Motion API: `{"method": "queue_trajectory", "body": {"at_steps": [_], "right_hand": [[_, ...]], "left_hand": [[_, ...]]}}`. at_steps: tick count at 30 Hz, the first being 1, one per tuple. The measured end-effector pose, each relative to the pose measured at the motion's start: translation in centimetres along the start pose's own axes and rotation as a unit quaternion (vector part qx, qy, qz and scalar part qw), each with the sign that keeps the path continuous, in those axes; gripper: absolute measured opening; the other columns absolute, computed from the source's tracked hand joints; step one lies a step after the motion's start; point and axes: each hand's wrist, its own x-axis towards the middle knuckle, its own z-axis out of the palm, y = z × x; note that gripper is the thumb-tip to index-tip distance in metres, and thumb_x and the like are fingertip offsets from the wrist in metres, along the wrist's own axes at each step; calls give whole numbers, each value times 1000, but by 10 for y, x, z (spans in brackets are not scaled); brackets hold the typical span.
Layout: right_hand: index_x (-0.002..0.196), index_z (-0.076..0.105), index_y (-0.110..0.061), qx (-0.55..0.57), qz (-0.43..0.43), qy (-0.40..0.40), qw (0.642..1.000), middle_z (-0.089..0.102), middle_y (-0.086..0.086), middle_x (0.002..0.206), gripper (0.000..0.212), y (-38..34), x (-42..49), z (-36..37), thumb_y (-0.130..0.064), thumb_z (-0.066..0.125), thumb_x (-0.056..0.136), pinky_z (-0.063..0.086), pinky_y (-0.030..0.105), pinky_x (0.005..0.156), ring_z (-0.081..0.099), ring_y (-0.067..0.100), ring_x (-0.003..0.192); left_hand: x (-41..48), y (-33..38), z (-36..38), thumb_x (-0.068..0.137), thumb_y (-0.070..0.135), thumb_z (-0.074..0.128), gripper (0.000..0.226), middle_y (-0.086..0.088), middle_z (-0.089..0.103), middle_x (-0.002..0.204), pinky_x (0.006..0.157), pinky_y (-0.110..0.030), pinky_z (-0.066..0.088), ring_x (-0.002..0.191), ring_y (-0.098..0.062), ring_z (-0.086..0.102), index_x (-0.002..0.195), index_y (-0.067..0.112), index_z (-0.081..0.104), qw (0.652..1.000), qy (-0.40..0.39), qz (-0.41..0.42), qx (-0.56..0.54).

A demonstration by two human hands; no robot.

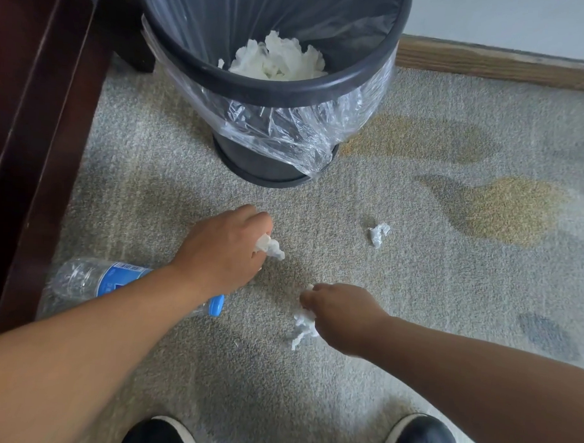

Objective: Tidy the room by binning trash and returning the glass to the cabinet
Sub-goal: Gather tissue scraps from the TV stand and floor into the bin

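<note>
A round black plastic bin (289, 90) lined with a clear bag (287, 134) stands upright on the carpet (414, 293), crumpled white paper (277, 58) heaped inside. Before it, one crumpled white tissue (272, 248) is gripped in the left hand (226, 248), a second white tissue wad (303, 325) is pinched by the right hand (341, 315), and a small white scrap (379, 233) lies loose to the right. A clear plastic bottle (87, 279) with blue label and cap lies sideways at left.

Three tissue scraps are out on the carpet (414, 293): one scrap (270, 248) in the left hand (222, 248), one scrap (303, 325) in the right hand (341, 315), and one scrap (378, 233) loose toward the right edge. There is one black waste bin (273, 91), one plastic water bottle (80, 277) and two dark shoes (161, 433).
</note>
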Motion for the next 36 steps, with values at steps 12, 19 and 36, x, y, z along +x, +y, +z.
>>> {"method": "queue_trajectory", "body": {"at_steps": [12,19,36], "right_hand": [[104,55,-15,99,119,153,976,45,-1,107,16,37,5,-49,-16,57,88,54,26,69,52,10,75],[106,58,-18,70,170,212,960,56,-2,102,16,77,6,-54,-17,54,91,47,30,76,49,17,92],[101,65,-14,32,128,131,983,54,-2,100,22,84,16,-43,-3,52,87,47,24,68,53,13,83]], "left_hand": [[5,5,4,73,15,68,18,4,51,79,45,-22,18,58,-16,37,85,17,55,998,48,39,4],[7,8,7,69,13,67,20,9,41,73,44,-23,24,53,-15,31,78,18,49,997,59,45,6],[9,10,8,69,13,68,20,5,48,74,41,-22,21,55,-16,37,79,17,51,999,39,31,3]]}}
